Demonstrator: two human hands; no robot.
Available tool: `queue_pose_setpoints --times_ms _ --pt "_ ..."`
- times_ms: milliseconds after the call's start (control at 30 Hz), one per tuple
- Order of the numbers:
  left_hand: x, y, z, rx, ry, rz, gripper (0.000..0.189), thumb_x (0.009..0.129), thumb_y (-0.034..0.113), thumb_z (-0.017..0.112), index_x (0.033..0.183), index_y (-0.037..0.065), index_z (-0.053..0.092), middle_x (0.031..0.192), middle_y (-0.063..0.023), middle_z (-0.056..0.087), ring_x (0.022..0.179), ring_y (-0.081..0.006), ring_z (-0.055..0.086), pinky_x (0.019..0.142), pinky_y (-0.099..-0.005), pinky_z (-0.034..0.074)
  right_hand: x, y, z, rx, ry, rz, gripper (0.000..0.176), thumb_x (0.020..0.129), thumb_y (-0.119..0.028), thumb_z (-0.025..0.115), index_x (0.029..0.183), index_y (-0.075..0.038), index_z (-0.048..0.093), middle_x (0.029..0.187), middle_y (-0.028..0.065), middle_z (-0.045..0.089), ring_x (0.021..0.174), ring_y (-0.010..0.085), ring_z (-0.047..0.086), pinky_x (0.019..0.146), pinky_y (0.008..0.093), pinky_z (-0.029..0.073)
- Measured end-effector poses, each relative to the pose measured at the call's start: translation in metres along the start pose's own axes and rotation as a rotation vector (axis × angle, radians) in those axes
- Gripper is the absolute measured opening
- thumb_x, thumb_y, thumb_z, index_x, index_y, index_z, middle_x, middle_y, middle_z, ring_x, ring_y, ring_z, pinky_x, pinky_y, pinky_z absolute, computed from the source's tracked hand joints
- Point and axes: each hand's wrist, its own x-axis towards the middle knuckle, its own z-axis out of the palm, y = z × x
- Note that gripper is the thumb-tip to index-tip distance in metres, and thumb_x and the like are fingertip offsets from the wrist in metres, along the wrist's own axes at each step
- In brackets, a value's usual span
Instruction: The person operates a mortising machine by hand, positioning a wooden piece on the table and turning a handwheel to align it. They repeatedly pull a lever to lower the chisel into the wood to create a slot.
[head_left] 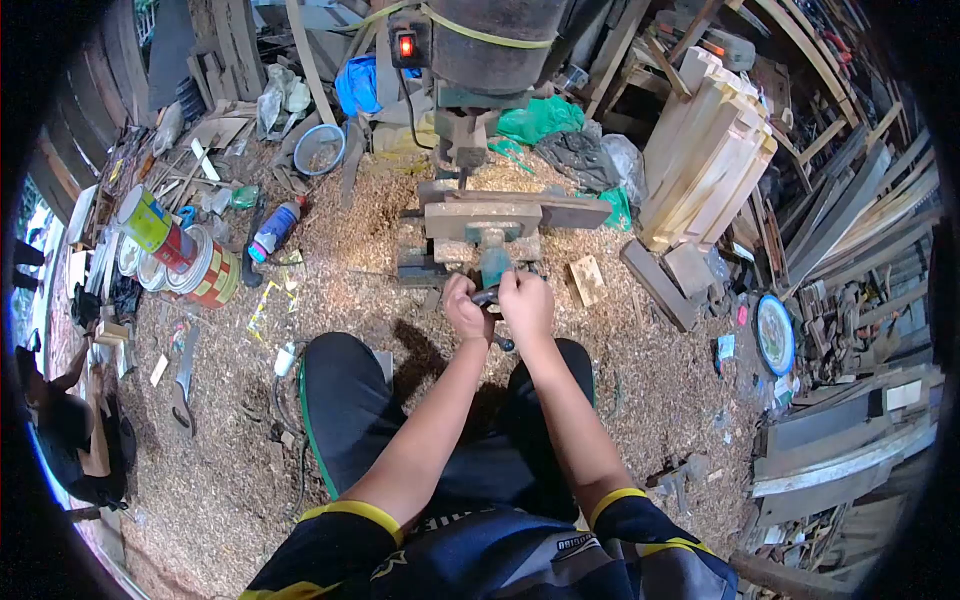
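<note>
My left hand (466,308) is closed round the left side of a dark handwheel (487,297). On the wheel's right side my right hand (527,303) is closed too; its fingers are partly hidden. Just beyond both hands is a blue-green machine part (494,265). A wooden block (482,217) and a long dark board (578,211) sit crosswise in the machine's vise. Above the board hangs the machine's bit (464,178), under a large grey motor housing (492,60). The red switch (406,45) beside the housing is lit.
Wood shavings (680,420) cover the floor. A small wood block (587,281) lies right of the vise; pale timbers (705,150) are stacked beyond. To the left are paint buckets (212,268), a spray can (275,230) and a handsaw (184,385). Another person (75,430) is at far left.
</note>
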Motion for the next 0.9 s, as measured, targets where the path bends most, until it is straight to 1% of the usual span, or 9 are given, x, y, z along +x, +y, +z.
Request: queue_pose_setpoints --times_ms 100,200,233,300,333,633,767,833,900 --pt "0.003 0.008 0.002 0.071 0.061 0.049 0.058 0.1 0.047 0.033 0.07 -0.002 0.042 0.073 -0.0169 0.043 0.073 -0.0351 0.046 0.067 -0.0457 0.035 0.006 0.023 0.012 -0.066 0.059 -0.101 0.052 0.103 -0.038 0.053 0.077 0.001 0.075 0.072 0.0269 0.071 0.072 0.0469 0.07 0.07 0.0549 0.054" --pt "0.002 0.008 -0.003 0.085 0.025 0.064 0.051 0.097 0.041 0.034 0.069 -0.001 0.043 0.076 -0.017 0.046 0.076 -0.0353 0.048 0.069 -0.0459 0.036 0.02 0.062 0.011 0.715 -0.242 0.105 0.047 0.11 -0.038 0.056 0.082 -0.003 0.066 0.068 0.008 0.062 0.065 0.0293 0.059 0.062 0.0443 0.047" --pt "0.003 0.006 0.0 0.078 0.043 0.096 0.049 0.096 0.039 0.034 0.069 -0.001 0.043 0.076 -0.0171 0.046 0.076 -0.0354 0.048 0.07 -0.0458 0.036 0.027 0.073 0.019 0.725 -0.235 0.096 0.047 0.11 -0.038 0.056 0.082 -0.003 0.066 0.068 0.008 0.062 0.065 0.0293 0.059 0.062 0.0443 0.047" --pt "0.006 0.01 0.003 0.052 0.068 0.118 0.044 0.094 0.035 0.037 0.07 -0.002 0.043 0.074 -0.0159 0.043 0.07 -0.0315 0.046 0.066 -0.0422 0.036 0.037 0.097 0.04 0.364 0.438 -0.161 0.039 0.107 -0.036 0.06 0.098 0.002 0.067 0.089 0.0196 0.064 0.087 0.0367 0.062 0.085 0.0468 0.048" --pt "0.005 0.009 0.003 0.041 0.073 0.117 0.044 0.094 0.034 0.037 0.07 -0.002 0.042 0.074 -0.0159 0.043 0.07 -0.0312 0.046 0.066 -0.0418 0.036 0.038 0.109 0.05 0.437 0.421 -0.084 0.036 0.105 -0.032 0.065 0.112 0.004 0.061 0.107 0.0237 0.059 0.1 0.0386 0.058 0.096 0.05 0.043" --pt "0.006 -0.001 -0.005 0.016 -0.028 0.196 0.047 0.1 0.035 0.034 0.075 -0.003 0.043 0.08 -0.0149 0.046 0.077 -0.0288 0.048 0.072 -0.0391 0.039 0.021 0.141 0.086 0.267 0.365 -0.138 0.04 0.105 -0.03 0.07 0.122 0.004 0.058 0.108 0.0258 0.07 0.1 0.0369 0.067 0.09 0.0396 0.052" --pt "0.012 0.005 -0.019 0.037 -0.193 0.198 0.044 0.101 0.033 0.034 0.079 -0.004 0.047 0.085 -0.0158 0.048 0.082 -0.0311 0.051 0.077 -0.0398 0.042 0.042 0.168 0.109 0.566 0.254 0.148 0.059 0.113 -0.052 0.048 0.127 0.003 0.063 0.11 0.0191 0.072 0.101 0.0284 0.068 0.096 0.0409 0.052" --pt "0.021 0.016 -0.035 0.104 -0.232 0.181 0.041 0.099 0.03 0.037 0.08 -0.001 0.056 0.089 -0.0194 0.053 0.087 -0.039 0.052 0.08 -0.0474 0.042 0.057 0.191 0.132 1.419 -0.104 0.671 0.071 0.113 -0.059 0.039 0.138 0.003 0.061 0.12 0.0176 0.073 0.109 0.0268 0.068 0.1 0.0405 0.051" --pt "0.035 0.03 -0.045 0.114 -0.366 0.24 0.028 0.099 0.02 0.045 0.085 -0.002 0.057 0.091 -0.0195 0.054 0.087 -0.0384 0.053 0.083 -0.0475 0.044 0.062 0.205 0.133 1.309 -0.106 0.615 0.072 0.113 -0.059 0.039 0.141 0.004 0.06 0.123 0.0175 0.073 0.112 0.0267 0.067 0.102 0.0405 0.05"
